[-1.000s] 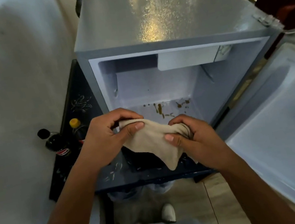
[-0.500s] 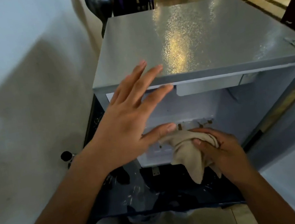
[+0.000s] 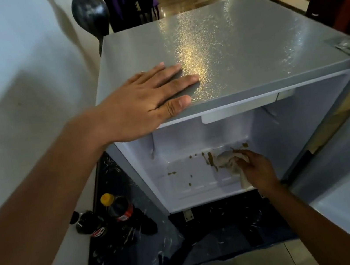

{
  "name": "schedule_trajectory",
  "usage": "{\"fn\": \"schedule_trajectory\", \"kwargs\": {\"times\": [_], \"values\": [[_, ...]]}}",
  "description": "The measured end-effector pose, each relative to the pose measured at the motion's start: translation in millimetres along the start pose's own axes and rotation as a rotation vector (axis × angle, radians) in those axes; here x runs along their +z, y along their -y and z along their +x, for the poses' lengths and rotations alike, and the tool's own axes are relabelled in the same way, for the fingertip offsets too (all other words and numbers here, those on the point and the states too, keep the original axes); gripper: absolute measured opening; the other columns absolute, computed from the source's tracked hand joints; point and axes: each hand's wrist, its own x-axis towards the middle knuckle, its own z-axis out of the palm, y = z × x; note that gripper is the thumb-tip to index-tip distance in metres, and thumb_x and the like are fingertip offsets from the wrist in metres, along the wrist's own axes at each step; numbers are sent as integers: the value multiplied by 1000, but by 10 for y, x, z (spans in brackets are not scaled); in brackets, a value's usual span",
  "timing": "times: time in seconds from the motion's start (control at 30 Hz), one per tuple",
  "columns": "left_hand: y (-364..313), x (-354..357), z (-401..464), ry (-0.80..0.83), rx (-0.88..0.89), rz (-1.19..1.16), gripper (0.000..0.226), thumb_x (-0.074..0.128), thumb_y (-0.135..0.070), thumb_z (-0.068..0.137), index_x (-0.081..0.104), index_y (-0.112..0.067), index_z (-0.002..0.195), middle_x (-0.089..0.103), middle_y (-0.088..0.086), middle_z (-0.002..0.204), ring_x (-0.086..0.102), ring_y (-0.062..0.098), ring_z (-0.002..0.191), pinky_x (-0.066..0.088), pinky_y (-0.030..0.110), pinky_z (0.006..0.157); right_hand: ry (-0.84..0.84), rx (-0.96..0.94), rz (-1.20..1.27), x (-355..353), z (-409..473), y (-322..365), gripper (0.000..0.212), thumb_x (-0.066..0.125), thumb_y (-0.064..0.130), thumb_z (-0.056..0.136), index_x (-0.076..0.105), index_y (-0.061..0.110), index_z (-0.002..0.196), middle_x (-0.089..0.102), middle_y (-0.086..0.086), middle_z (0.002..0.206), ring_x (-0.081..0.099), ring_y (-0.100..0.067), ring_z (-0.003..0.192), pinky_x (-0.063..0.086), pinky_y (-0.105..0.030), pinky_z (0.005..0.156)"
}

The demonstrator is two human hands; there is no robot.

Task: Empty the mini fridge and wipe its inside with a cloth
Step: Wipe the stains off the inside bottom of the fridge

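Left hand (image 3: 141, 101) spread flat on mini fridge (image 3: 237, 52) top, front-left corner; right hand (image 3: 256, 169) inside, clutching cloth (image 3: 229, 160) pressed on stained fridge floor; two bottles (image 3: 105, 218) outside, left of fridge

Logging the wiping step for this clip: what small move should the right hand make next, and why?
Probably drag the cloth leftward across the fridge floor. The right hand presses it onto the brown smears at the back right, while brown spots to its left remain unwiped. The left hand lies flat on the fridge top.
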Motion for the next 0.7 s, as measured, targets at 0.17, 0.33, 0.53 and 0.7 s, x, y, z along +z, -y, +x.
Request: {"fn": "schedule_trajectory", "kwargs": {"times": [0.17,0.33,0.53,0.7], "values": [[8,36,-6,-20,7,26,67,6,-75,92,0,-55,156,-3,-14,171,-10,8,157,4,46,128,106,-75,-433,558,58,-151,36,54,39,101,71,18,125,73,-7,122,68,-27,110,50,-28,90],[8,47,-19,-42,12,14,65,9,-73,94,4,-54,156,0,-14,171,-7,8,158,6,47,127,67,-248,-681,980,-51,-191,48,50,45,92,77,9,108,72,-18,114,66,-40,109,47,-47,101],[-7,27,-33,-42,3,7,63,11,-71,96,4,-55,156,0,-15,171,-6,7,158,7,46,128,129,-268,-807,908,-99,-466,57,38,46,98,58,18,143,51,-18,152,45,-44,141,29,-64,118],[-15,-1,-35,-39,-9,-63,65,18,-73,93,12,-55,156,4,-18,171,-4,4,157,6,44,128,52,-153,-857,650,-83,-752,62,30,47,98,54,16,145,49,-24,151,43,-47,141,24,-65,117]]}}
